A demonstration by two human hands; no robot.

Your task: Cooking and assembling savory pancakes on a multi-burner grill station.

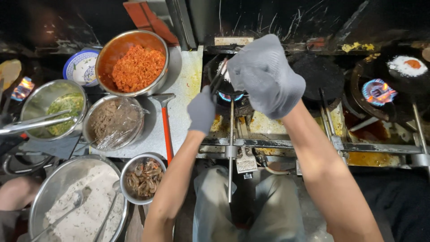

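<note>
At a blackened street stove ringed with bowls of fillings, a gloved right hand (pixel 265 74), fingers closed on thin tongs (pixel 218 79), works a small pan (pixel 226 85) over a lit burner, the gloved left hand (pixel 201 110) curled beside it, apparently empty; an egg-topped cake (pixel 406 65) cooks nearby.

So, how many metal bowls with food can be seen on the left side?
5: orange mix bowl at top, green mix bowl, plastic-covered bowl, shrimp bowl, white batter bowl. Others may be hidden.
</note>
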